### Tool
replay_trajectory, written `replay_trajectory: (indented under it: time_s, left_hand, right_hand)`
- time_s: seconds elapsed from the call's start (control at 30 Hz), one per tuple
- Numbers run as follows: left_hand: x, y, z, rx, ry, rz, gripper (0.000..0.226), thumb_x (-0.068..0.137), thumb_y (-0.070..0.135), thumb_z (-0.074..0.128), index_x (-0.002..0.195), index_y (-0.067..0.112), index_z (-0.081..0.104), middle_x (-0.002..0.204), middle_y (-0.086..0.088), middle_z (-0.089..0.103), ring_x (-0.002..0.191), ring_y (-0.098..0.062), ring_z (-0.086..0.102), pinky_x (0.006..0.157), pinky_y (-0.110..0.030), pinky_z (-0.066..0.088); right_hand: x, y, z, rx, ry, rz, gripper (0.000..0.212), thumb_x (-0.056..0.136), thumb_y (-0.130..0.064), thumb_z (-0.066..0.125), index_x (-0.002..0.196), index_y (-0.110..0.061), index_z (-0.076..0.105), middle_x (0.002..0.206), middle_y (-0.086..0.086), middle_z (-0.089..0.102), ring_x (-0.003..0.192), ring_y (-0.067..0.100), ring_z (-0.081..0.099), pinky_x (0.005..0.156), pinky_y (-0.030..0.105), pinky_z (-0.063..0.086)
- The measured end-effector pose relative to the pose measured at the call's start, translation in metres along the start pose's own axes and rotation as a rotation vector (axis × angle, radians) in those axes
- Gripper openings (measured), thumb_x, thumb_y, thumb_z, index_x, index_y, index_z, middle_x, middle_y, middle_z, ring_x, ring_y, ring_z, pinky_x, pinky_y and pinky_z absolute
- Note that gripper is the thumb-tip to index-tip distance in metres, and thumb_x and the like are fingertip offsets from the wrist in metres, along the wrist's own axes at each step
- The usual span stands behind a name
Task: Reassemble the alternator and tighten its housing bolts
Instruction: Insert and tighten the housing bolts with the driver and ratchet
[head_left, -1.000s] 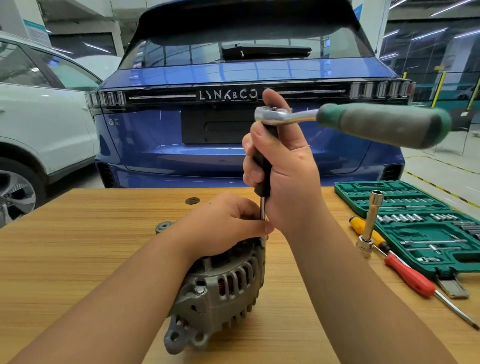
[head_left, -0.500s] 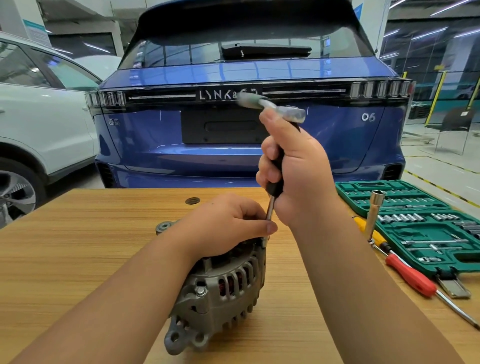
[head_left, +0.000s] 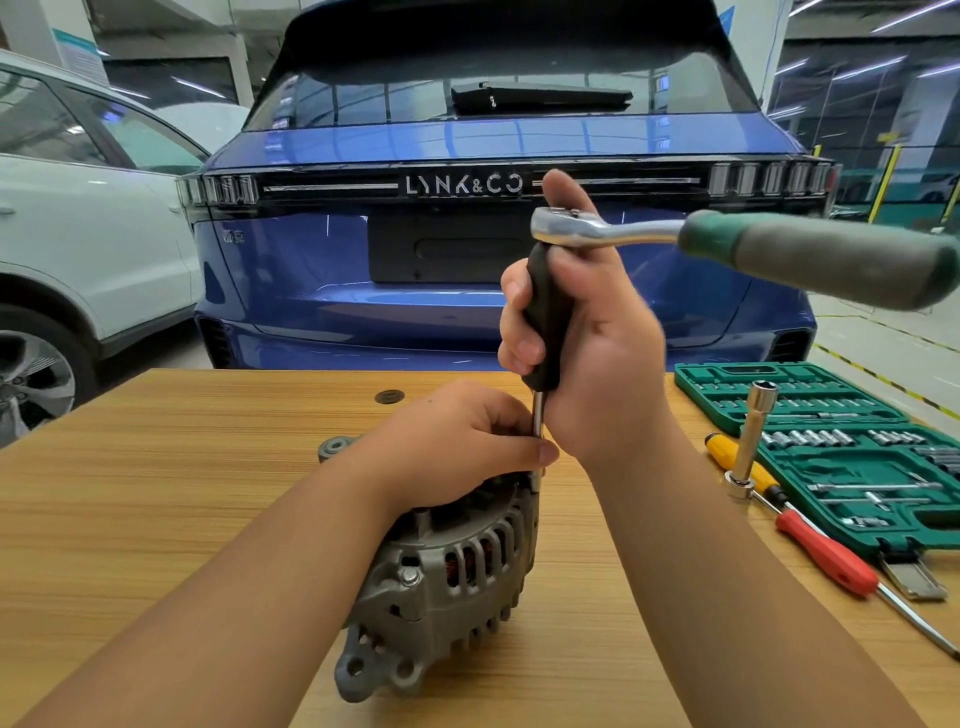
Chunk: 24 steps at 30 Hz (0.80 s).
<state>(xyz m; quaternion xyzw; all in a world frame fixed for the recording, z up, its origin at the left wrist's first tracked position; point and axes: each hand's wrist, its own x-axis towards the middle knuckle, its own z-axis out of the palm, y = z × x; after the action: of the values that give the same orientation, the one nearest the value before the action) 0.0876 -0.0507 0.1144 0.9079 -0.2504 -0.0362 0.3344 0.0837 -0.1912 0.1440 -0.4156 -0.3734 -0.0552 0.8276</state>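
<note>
A grey alternator (head_left: 441, 582) lies on the wooden table (head_left: 156, 493), its vented housing facing me. My left hand (head_left: 457, 441) rests on top of it, and its fingertips pinch the thin steel shaft of an upright driver (head_left: 543, 312). My right hand (head_left: 587, 343) grips the driver's black handle. A chrome ratchet (head_left: 727, 244) sits on the driver's top end. Its green and grey handle points right, level with the car's tail lights. The driver's tip meets the housing edge under my left fingers, where a bolt is hidden.
An open green socket set case (head_left: 852, 457) lies at the right of the table. Beside it stand a long chrome socket (head_left: 753, 436), a yellow screwdriver (head_left: 727, 457) and a red screwdriver (head_left: 831, 556). A blue car (head_left: 363, 260) is parked behind the table, a white car (head_left: 78, 234) at left.
The ratchet handle swung away toward the car half a second ago and is now back pointing right. My right hand stayed on the driver, my left hand on the alternator.
</note>
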Motion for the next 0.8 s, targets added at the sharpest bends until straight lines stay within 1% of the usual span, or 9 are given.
replay_trajectory:
  time_s: [0.07, 0.13, 0.2, 0.3, 0.37, 0.47, 0.53, 0.63, 0.8]
  left_hand:
    - [0.0007, 0.0005, 0.0000, 0.000, -0.004, -0.002, 0.013, 0.091, 0.053, 0.066, 0.093, 0.042, 0.074, 0.088, 0.017, 0.073, 0.080, 0.002, 0.068, 0.082, -0.036, 0.057]
    - [0.0015, 0.0006, 0.0000, 0.010, -0.003, -0.007, 0.015, 0.092, 0.053, 0.065, 0.094, 0.041, 0.074, 0.090, 0.017, 0.074, 0.081, 0.001, 0.068, 0.083, -0.037, 0.057]
    - [0.0019, 0.0002, 0.0001, 0.014, 0.002, -0.008, 0.016, 0.092, 0.054, 0.065, 0.094, 0.042, 0.074, 0.090, 0.018, 0.073, 0.081, 0.003, 0.067, 0.079, -0.034, 0.056]
    - [0.0019, 0.0007, 0.0006, 0.045, 0.000, 0.007, 0.018, 0.091, 0.058, 0.063, 0.092, 0.043, 0.071, 0.088, 0.021, 0.070, 0.080, 0.004, 0.065, 0.072, -0.030, 0.054]
    - [0.0023, 0.0013, 0.0011, 0.065, 0.000, 0.009, 0.020, 0.091, 0.060, 0.061, 0.092, 0.042, 0.070, 0.087, 0.020, 0.069, 0.078, 0.003, 0.064, 0.074, -0.033, 0.057]
    - [0.0025, 0.0018, 0.0014, 0.071, 0.006, 0.005, 0.022, 0.092, 0.059, 0.061, 0.090, 0.040, 0.071, 0.085, 0.017, 0.070, 0.076, 0.000, 0.065, 0.075, -0.037, 0.059]
    - [0.0019, 0.0013, 0.0007, 0.058, 0.007, 0.001, 0.021, 0.092, 0.057, 0.062, 0.089, 0.039, 0.071, 0.085, 0.017, 0.071, 0.077, 0.000, 0.066, 0.076, -0.036, 0.059]
    - [0.0011, 0.0005, 0.0000, 0.023, 0.006, -0.005, 0.017, 0.092, 0.055, 0.064, 0.093, 0.039, 0.073, 0.088, 0.018, 0.072, 0.078, 0.003, 0.067, 0.077, -0.032, 0.057]
    - [0.0006, 0.0016, 0.0003, 0.027, 0.014, -0.001, 0.018, 0.092, 0.053, 0.065, 0.092, 0.037, 0.074, 0.087, 0.016, 0.073, 0.078, 0.002, 0.067, 0.078, -0.033, 0.057]
  right_hand:
    - [-0.0004, -0.0014, -0.0029, 0.080, -0.044, 0.043, 0.044, 0.089, -0.038, 0.040, 0.129, -0.025, 0.056, 0.077, 0.006, 0.054, 0.052, 0.018, 0.036, 0.054, 0.034, 0.020]
    - [0.0002, -0.0027, -0.0042, 0.078, -0.019, 0.077, 0.051, 0.092, -0.052, 0.036, 0.127, -0.020, 0.056, 0.076, 0.005, 0.055, 0.051, 0.017, 0.036, 0.055, 0.035, 0.018]
    - [0.0015, -0.0031, -0.0027, 0.045, 0.046, 0.105, 0.051, 0.092, -0.059, 0.038, 0.113, -0.018, 0.058, 0.072, 0.001, 0.055, 0.048, 0.014, 0.036, 0.053, 0.032, 0.020]
    - [0.0023, -0.0051, 0.0008, -0.089, 0.209, 0.068, 0.029, 0.091, -0.049, 0.057, 0.085, -0.022, 0.061, 0.063, -0.004, 0.049, 0.044, 0.012, 0.033, 0.046, 0.028, 0.025]
    - [0.0030, -0.0075, -0.0004, -0.193, 0.305, 0.046, 0.023, 0.090, -0.037, 0.067, 0.077, -0.020, 0.060, 0.059, -0.004, 0.045, 0.043, 0.012, 0.032, 0.044, 0.029, 0.027]
    - [0.0032, -0.0092, -0.0029, -0.131, 0.262, 0.091, 0.024, 0.089, -0.034, 0.065, 0.102, -0.015, 0.059, 0.062, -0.005, 0.047, 0.046, 0.011, 0.036, 0.048, 0.027, 0.030]
    - [0.0023, -0.0077, -0.0019, -0.047, 0.160, 0.084, 0.025, 0.092, -0.027, 0.060, 0.117, -0.023, 0.059, 0.069, -0.004, 0.051, 0.049, 0.010, 0.039, 0.051, 0.026, 0.030]
    - [0.0004, -0.0026, 0.0008, -0.073, 0.051, 0.006, 0.030, 0.096, -0.017, 0.056, 0.122, -0.031, 0.059, 0.076, 0.000, 0.052, 0.052, 0.011, 0.039, 0.051, 0.026, 0.030]
    - [0.0010, -0.0012, 0.0008, -0.071, 0.040, 0.013, 0.032, 0.096, -0.016, 0.056, 0.121, -0.034, 0.059, 0.077, 0.001, 0.050, 0.053, 0.011, 0.036, 0.052, 0.028, 0.026]
